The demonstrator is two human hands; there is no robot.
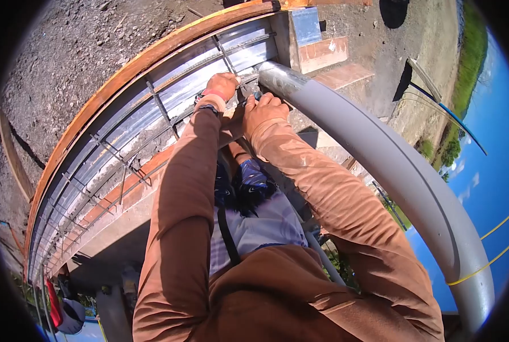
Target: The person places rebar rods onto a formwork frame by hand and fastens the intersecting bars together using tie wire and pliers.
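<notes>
My left hand [223,85], with bands at the wrist, is closed at the end of the rebar grid [162,108]; its fingertips meet at a crossing bar near the pipe's end. What they pinch is too small to name. Just below and to the right, my right hand [266,114] is wrapped round a small tool with a dark bluish handle end [258,95]; the rest of the tool is hidden by the fingers. A thick grey pipe [368,125] with a bare metal end starts right beside my right hand.
A curved wooden form board [94,102] with a metal-faced inner side borders the rebar. Gravel ground [94,40] lies beyond it. Brick-coloured blocks [323,54] stand past the pipe's end. A yellow cord [482,265] loops round the pipe. A plank [15,154] lies at left.
</notes>
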